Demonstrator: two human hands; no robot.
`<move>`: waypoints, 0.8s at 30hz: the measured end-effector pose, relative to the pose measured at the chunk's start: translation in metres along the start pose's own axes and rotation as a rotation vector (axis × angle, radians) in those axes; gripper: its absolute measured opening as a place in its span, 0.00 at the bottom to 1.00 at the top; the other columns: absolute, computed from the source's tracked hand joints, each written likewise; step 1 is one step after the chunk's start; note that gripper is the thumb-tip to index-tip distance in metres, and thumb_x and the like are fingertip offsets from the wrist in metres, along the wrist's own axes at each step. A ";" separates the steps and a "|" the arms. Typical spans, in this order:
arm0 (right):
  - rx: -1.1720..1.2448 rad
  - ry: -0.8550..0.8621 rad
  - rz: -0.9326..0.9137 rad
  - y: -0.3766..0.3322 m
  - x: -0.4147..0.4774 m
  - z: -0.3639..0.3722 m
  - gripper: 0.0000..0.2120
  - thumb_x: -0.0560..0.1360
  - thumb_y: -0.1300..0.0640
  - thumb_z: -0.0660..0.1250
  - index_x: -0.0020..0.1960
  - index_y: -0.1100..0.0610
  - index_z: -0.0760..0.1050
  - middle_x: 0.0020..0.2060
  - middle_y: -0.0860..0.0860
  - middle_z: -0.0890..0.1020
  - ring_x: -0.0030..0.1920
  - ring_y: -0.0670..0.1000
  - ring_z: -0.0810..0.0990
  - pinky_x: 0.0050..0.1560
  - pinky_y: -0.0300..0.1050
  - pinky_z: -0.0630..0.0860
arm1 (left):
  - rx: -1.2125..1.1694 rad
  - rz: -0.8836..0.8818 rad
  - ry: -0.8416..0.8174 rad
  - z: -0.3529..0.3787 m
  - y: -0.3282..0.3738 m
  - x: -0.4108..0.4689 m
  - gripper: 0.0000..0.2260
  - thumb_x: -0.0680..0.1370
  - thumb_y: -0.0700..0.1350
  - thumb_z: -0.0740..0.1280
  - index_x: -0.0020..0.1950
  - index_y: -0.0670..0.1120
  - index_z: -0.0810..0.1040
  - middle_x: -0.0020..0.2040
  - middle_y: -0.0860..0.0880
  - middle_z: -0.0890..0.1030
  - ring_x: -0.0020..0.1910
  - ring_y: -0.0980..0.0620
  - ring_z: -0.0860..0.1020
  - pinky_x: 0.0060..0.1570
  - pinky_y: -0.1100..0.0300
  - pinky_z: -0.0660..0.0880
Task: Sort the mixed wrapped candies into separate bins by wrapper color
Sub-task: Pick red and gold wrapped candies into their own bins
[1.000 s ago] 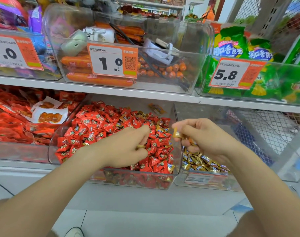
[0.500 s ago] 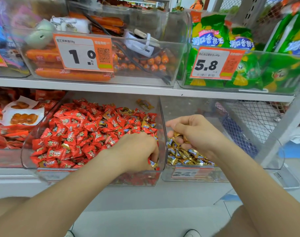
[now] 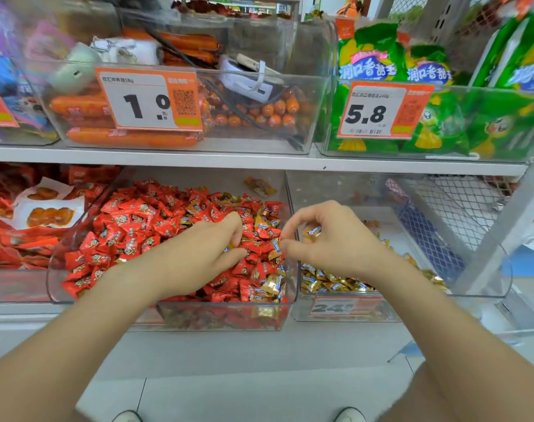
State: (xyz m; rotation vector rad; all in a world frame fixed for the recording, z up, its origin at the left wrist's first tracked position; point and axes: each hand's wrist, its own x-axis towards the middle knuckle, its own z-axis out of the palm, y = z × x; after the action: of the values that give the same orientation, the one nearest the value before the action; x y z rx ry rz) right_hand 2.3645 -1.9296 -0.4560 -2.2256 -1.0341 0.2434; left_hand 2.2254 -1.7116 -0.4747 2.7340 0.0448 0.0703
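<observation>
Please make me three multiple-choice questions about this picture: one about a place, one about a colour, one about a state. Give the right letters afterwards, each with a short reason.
1. Where is the left hand?
A. On the upper shelf.
B. Over the red candy bin.
C. In a bin of green bags.

2. What colour is the wrapper of the candy that the right hand pinches?
A. Red.
B. Green.
C. Gold.

3. In what state is the red candy bin?
A. Some gold candies lie mixed in it.
B. It holds red wrappers only.
C. It is empty.

Answers: 1 B, its fingers reach down into that bin. 2 C, the wrapper between the fingertips shines gold. 3 A, gold wrappers show among the red ones near the front right corner.
</observation>
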 end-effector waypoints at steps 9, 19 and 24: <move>-0.035 0.073 0.037 -0.004 0.009 0.002 0.08 0.76 0.51 0.70 0.40 0.46 0.86 0.44 0.40 0.87 0.26 0.44 0.76 0.32 0.35 0.75 | 0.061 0.109 -0.168 0.025 0.029 0.021 0.04 0.76 0.56 0.75 0.49 0.59 0.85 0.32 0.61 0.79 0.36 0.63 0.77 0.45 0.56 0.79; 0.003 0.112 0.046 0.005 0.010 0.008 0.07 0.77 0.49 0.69 0.42 0.46 0.84 0.45 0.41 0.86 0.31 0.53 0.82 0.34 0.39 0.78 | 0.547 0.176 -0.065 0.036 0.042 0.040 0.14 0.75 0.56 0.70 0.60 0.59 0.78 0.44 0.55 0.78 0.47 0.47 0.81 0.40 0.56 0.70; -0.056 0.093 -0.017 0.004 0.007 0.007 0.06 0.78 0.50 0.70 0.43 0.46 0.83 0.41 0.41 0.85 0.27 0.44 0.77 0.34 0.39 0.73 | 0.498 0.182 -0.022 0.029 0.027 0.037 0.09 0.80 0.60 0.66 0.53 0.57 0.81 0.46 0.56 0.80 0.48 0.50 0.81 0.38 0.56 0.74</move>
State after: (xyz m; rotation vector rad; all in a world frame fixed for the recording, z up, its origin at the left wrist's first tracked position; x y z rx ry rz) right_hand 2.3687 -1.9229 -0.4633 -2.2551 -1.0206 0.1031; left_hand 2.2641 -1.7462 -0.4887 3.2292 -0.2225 0.0896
